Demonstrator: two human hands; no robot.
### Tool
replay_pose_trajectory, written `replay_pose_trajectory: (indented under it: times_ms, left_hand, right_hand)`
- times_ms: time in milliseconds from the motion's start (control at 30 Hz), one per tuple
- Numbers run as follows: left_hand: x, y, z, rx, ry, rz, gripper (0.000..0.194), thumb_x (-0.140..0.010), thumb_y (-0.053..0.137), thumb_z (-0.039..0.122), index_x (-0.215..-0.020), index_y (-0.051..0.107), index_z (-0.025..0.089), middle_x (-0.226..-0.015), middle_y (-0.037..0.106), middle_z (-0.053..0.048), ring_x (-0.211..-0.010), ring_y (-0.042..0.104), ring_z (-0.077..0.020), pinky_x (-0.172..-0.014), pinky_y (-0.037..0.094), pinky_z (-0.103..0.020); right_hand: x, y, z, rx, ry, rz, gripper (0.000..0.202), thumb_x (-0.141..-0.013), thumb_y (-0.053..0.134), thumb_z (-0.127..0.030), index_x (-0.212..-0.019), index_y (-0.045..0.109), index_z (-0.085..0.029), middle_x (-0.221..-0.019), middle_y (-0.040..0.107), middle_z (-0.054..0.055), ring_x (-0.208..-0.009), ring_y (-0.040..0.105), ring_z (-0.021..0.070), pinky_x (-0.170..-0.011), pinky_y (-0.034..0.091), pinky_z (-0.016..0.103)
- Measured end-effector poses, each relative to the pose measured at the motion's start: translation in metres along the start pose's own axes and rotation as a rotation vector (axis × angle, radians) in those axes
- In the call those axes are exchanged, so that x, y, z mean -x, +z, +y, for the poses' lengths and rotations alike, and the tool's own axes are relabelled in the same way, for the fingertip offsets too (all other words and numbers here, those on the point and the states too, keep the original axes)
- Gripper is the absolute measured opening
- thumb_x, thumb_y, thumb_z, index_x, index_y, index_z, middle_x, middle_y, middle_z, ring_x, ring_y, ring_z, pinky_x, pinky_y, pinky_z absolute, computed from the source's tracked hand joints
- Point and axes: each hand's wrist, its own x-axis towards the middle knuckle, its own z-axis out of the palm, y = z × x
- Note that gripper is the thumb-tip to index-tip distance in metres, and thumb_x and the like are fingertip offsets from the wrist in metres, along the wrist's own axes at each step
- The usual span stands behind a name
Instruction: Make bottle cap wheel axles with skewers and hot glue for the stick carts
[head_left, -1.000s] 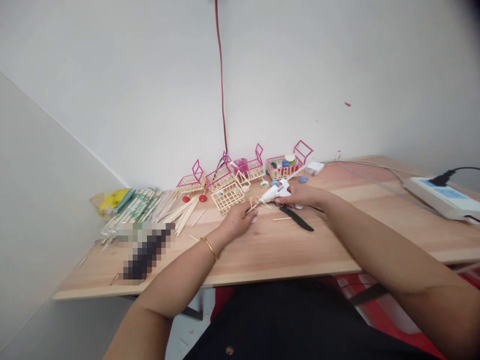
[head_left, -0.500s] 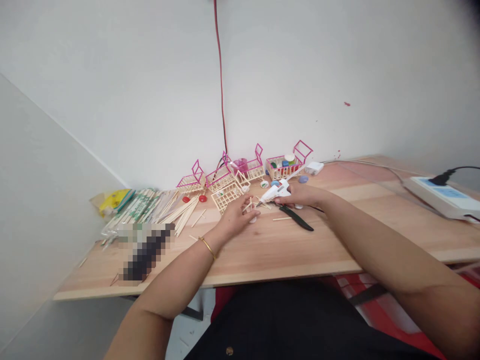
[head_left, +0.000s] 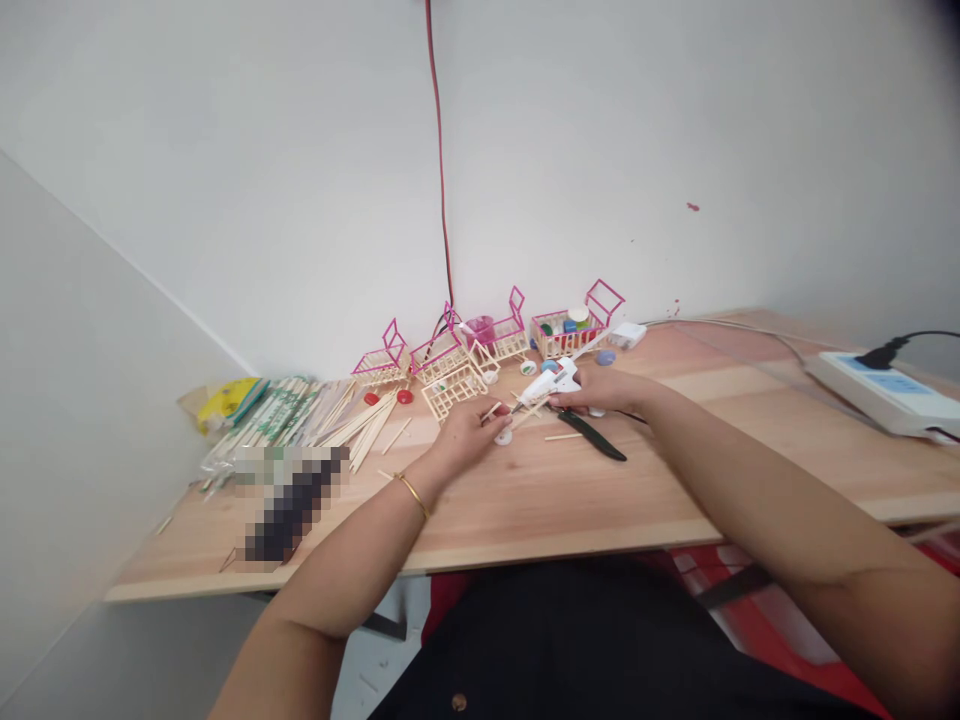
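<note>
My right hand (head_left: 592, 390) is wrapped round a white glue gun (head_left: 551, 382), its nozzle pointing left and down toward my other hand. My left hand (head_left: 469, 435) pinches a short wooden stick (head_left: 491, 410) close to the nozzle. Just below those fingertips, a small white disc (head_left: 504, 437) lies on the table. More short sticks (head_left: 531, 408) are under the gun's nozzle. A dark green curved knife or its sheath (head_left: 592, 436) lies below my right hand. Behind my left hand stands an unpainted little stick cart (head_left: 454, 393).
Along the wall, several stick carts with pink rims (head_left: 381, 365) stand in a row; the right one (head_left: 570, 335) holds coloured caps. At left lie loose sticks (head_left: 371, 430), a stick bag (head_left: 277, 410) and a yellow packet (head_left: 229, 400). A power strip (head_left: 885, 390) sits right.
My left fingers have shifted slightly and the stick in them has turned, now lying slanted by the nozzle. The white disc shows more fully below. My right hand and the glue gun have hardly moved.
</note>
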Motion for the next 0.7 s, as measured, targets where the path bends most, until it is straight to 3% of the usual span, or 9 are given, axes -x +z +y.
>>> replay_pose_trajectory:
  times_ms: [167, 300, 433, 567, 700]
  left_hand:
    - [0.003, 0.005, 0.006, -0.063, 0.073, -0.033, 0.030, -0.075, 0.066, 0.029, -0.102, 0.064, 0.017, -0.088, 0.064, -0.004, -0.073, 0.056, -0.0145, -0.070, 0.043, -0.026]
    - [0.003, 0.005, 0.011, -0.121, 0.192, -0.040, 0.026, -0.079, 0.061, 0.026, -0.103, 0.063, 0.016, -0.092, 0.063, -0.007, -0.080, 0.057, -0.0163, -0.076, 0.045, -0.028]
    - [-0.004, -0.001, 0.018, -0.156, 0.180, 0.030, 0.016, -0.086, 0.051, 0.021, -0.092, 0.065, 0.016, -0.086, 0.065, -0.007, -0.081, 0.058, -0.0163, -0.077, 0.044, -0.029]
    - [-0.017, 0.004, 0.033, -0.277, 0.232, -0.153, 0.018, -0.086, 0.049, 0.019, -0.077, 0.064, 0.015, -0.077, 0.064, -0.007, -0.076, 0.058, -0.0181, -0.075, 0.045, -0.030]
    - [-0.028, 0.020, 0.045, -0.335, 0.310, -0.268, 0.016, -0.082, 0.049, 0.013, -0.078, 0.064, 0.013, -0.091, 0.064, -0.012, -0.087, 0.060, -0.0226, -0.082, 0.047, -0.035]
  right_hand:
    - [-0.002, 0.001, 0.002, -0.038, -0.001, 0.002, 0.050, -0.066, 0.059, -0.069, -0.066, 0.058, -0.018, -0.059, 0.061, 0.003, -0.056, 0.052, 0.0159, -0.050, 0.036, 0.026]
    - [0.000, 0.001, 0.001, -0.057, -0.002, 0.012, 0.050, -0.066, 0.060, -0.069, -0.064, 0.057, -0.018, -0.058, 0.060, 0.003, -0.055, 0.051, 0.0156, -0.050, 0.035, 0.026]
    - [0.001, 0.002, 0.001, -0.124, -0.026, 0.007, 0.049, -0.066, 0.061, -0.068, -0.063, 0.055, -0.019, -0.057, 0.058, 0.002, -0.054, 0.050, 0.0152, -0.051, 0.036, 0.026]
    - [-0.002, 0.005, 0.008, -0.273, -0.036, 0.044, 0.049, -0.064, 0.063, -0.068, -0.067, 0.053, -0.020, -0.055, 0.055, -0.001, -0.053, 0.049, 0.0144, -0.049, 0.035, 0.025]
    - [-0.007, 0.008, 0.015, -0.388, -0.050, 0.068, 0.050, -0.063, 0.062, -0.068, -0.071, 0.052, -0.020, -0.053, 0.051, -0.003, -0.049, 0.045, 0.0126, -0.046, 0.032, 0.024]
